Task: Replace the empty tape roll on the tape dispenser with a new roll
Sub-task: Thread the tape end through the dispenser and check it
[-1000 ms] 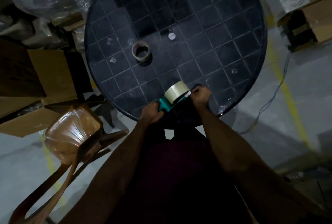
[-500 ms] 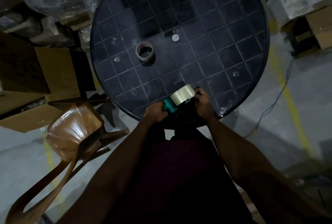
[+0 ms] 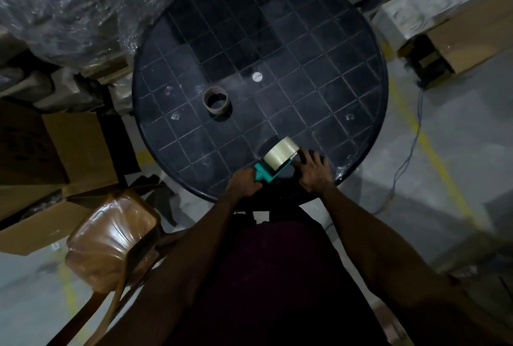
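A teal tape dispenser (image 3: 263,175) lies at the near edge of the round black table (image 3: 361,95), with a full pale tape roll (image 3: 280,153) mounted on it. My left hand (image 3: 243,183) is closed around the dispenser's handle. My right hand (image 3: 313,170) rests on the dispenser's front end, fingers spread over it beside the roll. The empty brown cardboard core (image 3: 216,100) stands on the table, left of centre, apart from both hands.
A brown plastic-wrapped chair (image 3: 111,240) stands at the lower left. Cardboard boxes (image 3: 55,157) sit to the left and another box (image 3: 466,37) at the upper right. Plastic-wrapped bundles (image 3: 69,4) lie behind the table. A cable (image 3: 410,151) runs across the floor on the right.
The view has shifted, so table and hands sit slightly lower right in frame. My right hand moved from pinching at the roll's edge to lying spread over the dispenser's front.
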`<move>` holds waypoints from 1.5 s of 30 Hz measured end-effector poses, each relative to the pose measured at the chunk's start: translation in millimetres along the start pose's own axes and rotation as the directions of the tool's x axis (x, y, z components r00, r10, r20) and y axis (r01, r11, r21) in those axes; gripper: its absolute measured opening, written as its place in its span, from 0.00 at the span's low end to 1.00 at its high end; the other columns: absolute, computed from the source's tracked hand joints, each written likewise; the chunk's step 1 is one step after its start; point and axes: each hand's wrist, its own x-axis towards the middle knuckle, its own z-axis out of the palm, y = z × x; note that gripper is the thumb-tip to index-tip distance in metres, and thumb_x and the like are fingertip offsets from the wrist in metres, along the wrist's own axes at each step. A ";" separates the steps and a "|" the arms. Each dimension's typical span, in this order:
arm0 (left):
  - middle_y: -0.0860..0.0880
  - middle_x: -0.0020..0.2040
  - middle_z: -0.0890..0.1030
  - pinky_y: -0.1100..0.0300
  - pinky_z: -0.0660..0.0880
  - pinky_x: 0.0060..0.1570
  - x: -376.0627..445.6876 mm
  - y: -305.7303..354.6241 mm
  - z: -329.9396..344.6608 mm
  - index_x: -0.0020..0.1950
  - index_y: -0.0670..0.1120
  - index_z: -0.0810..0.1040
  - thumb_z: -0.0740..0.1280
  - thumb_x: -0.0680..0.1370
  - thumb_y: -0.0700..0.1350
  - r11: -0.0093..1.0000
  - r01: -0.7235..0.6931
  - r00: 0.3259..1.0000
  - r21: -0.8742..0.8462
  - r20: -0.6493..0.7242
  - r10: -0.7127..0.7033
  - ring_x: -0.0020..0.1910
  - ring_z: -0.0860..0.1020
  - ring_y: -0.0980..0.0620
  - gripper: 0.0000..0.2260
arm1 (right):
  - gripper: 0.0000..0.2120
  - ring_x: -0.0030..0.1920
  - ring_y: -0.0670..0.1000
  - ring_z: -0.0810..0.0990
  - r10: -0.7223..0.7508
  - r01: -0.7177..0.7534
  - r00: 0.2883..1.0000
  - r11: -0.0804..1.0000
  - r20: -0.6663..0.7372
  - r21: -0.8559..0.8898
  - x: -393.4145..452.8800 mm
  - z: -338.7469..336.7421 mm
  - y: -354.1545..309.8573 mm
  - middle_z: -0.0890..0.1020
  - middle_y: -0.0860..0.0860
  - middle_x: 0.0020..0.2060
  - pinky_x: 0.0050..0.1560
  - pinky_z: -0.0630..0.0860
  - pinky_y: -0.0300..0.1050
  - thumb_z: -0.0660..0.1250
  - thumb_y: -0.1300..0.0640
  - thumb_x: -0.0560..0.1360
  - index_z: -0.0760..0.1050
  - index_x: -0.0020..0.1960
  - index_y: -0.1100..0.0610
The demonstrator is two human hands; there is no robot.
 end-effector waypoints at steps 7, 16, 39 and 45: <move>0.46 0.56 0.82 0.48 0.79 0.52 -14.5 -4.0 0.5 0.62 0.46 0.77 0.67 0.75 0.61 0.993 -0.094 0.995 -0.066 -0.043 0.091 0.52 0.81 0.45 0.24 | 0.25 0.76 0.64 0.54 0.282 -0.304 0.948 0.939 0.146 0.163 -1.1 -21.2 -29.2 0.55 0.56 0.78 0.72 0.56 0.68 0.64 0.47 0.77 0.67 0.73 0.39; 0.45 0.58 0.81 0.51 0.77 0.54 -49.0 -34.3 -15.4 0.65 0.43 0.76 0.71 0.77 0.54 0.992 -0.091 0.996 -0.088 0.007 0.092 0.55 0.80 0.44 0.22 | 0.30 0.78 0.66 0.50 0.387 -0.441 0.878 0.882 0.280 0.166 -8.8 -39.3 -55.7 0.54 0.59 0.80 0.72 0.52 0.72 0.61 0.43 0.79 0.55 0.79 0.42; 0.40 0.59 0.81 0.48 0.78 0.53 -75.4 4.0 -43.6 0.62 0.40 0.78 0.65 0.80 0.50 0.917 -0.255 0.956 0.307 -0.064 0.287 0.56 0.81 0.39 0.16 | 0.29 0.65 0.65 0.70 0.477 -0.492 0.862 0.706 0.171 0.510 -86.2 80.5 -76.7 0.70 0.56 0.71 0.64 0.68 0.64 0.55 0.46 0.72 0.61 0.74 0.40; 0.36 0.50 0.85 0.48 0.80 0.48 -70.6 -9.0 -79.1 0.52 0.37 0.83 0.66 0.77 0.44 0.915 -0.270 0.961 0.299 0.141 0.238 0.47 0.84 0.38 0.11 | 0.26 0.65 0.67 0.68 0.487 -0.471 0.868 0.741 0.100 0.478 -104.4 43.6 -91.8 0.69 0.56 0.71 0.65 0.69 0.63 0.60 0.53 0.78 0.63 0.76 0.43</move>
